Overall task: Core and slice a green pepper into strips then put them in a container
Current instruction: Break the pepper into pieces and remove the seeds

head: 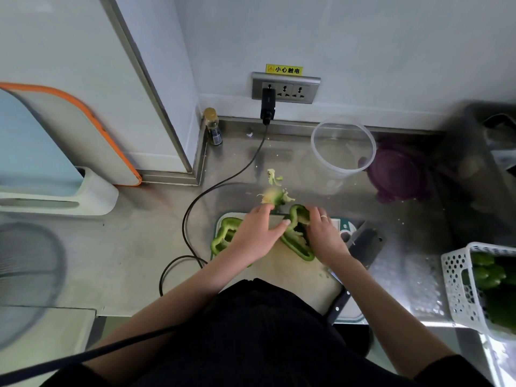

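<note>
A steel counter [134,247] carries a cutting board [290,277], clear container [343,152], purple lid [399,174], white basket [458,289] and small bottle [212,127].

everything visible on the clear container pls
The clear container is a round, see-through plastic tub, upright, lid off, looking empty. It stands on the steel counter near the back wall, beyond the cutting board. A purple lid lies beside it on the right. Neither hand touches it.

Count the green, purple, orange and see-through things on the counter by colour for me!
Green: 4, two pepper halves, pulled-out core, peppers in the basket
Purple: 1, lid
Orange: 1, board rim
See-through: 1, container
Total: 7
</note>
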The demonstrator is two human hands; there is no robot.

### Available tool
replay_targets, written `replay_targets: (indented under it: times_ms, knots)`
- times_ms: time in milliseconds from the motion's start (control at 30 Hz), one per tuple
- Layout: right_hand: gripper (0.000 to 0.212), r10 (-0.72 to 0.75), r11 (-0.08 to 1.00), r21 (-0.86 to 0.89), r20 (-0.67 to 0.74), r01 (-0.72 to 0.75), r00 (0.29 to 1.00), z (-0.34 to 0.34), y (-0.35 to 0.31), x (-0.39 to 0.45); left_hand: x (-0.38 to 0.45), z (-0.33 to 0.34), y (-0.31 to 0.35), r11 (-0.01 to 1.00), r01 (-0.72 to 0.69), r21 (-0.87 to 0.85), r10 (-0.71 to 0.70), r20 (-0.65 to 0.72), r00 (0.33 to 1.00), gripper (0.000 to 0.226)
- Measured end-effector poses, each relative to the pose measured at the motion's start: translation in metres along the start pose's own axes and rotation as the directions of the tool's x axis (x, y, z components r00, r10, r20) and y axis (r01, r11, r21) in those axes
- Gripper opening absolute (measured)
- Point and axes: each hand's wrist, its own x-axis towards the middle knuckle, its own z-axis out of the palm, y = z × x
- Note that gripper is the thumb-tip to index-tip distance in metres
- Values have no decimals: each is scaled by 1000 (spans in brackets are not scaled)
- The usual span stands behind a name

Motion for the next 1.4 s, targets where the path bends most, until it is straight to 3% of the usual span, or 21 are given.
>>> replay_targets:
  times_ms: [67, 133, 300, 367, 467, 567, 733, 867, 1067, 1167, 1233, 1300, 1367, 1400]
  knots:
    - [51, -103, 994, 19, -25, 104, 994, -9, -13, -4, 4, 2, 7, 999, 40, -24, -40, 26, 999, 55]
    - [50, -188, 982, -2, -54, 188, 981, -14, -22, -6, 6, -1, 13, 993, 82, -87, -78, 44, 996, 37]
    - [47, -266, 962, 11, -208, 274, 941, -18, -31, -4, 2, -12, 14, 981, 67, -182, -52, 86, 995, 22]
    - [47, -335, 941, -127, -248, 313, 909, -18, -31, -2, 1, -15, 13, 974, 95, -205, -64, 153, 986, 19]
    - [43, -365, 881, -386, -185, 274, 913, -21, -35, 2, 2, -16, 11, 981, 126, -151, -90, 223, 971, 21]
    - [43, -389, 826, -496, -161, 266, 907, -18, -38, 6, 5, -18, 10, 978, 144, -152, -103, 252, 962, 20]
    - [44, -437, 803, -468, -41, 369, 899, -12, -38, 18, 5, -23, 7, 971, 172, -166, -114, 311, 944, 18]
    - [43, -341, 805, -485, 92, 341, 935, -10, -38, 19, 5, -23, 8, 969, 186, -163, -126, 323, 938, 16]
    - [35, -297, 857, -416, 84, 304, 951, -18, -38, 24, 8, -22, 9, 951, 211, -226, -126, 339, 932, 10]
    - [36, -255, 900, -326, 146, 289, 956, -22, -38, 23, 10, -23, 9, 929, 273, -250, -159, 396, 904, 17]
    - [36, -251, 918, -297, 76, 262, 965, -24, -32, 18, 12, -25, 8, 915, 297, -274, -166, 415, 894, 19]
    - [41, -430, 819, -470, -126, 328, 894, -22, -24, 14, 12, -28, 9, 902, 306, -306, -163, 415, 895, 12]
    - [52, -564, 674, -647, -138, 357, 814, -20, -19, 12, 13, -29, 10, 893, 317, -318, -165, 425, 890, 8]
    - [53, -582, 638, -674, -106, 372, 806, -17, -17, 14, 13, -28, 12, 891, 321, -320, -164, 432, 887, 13]
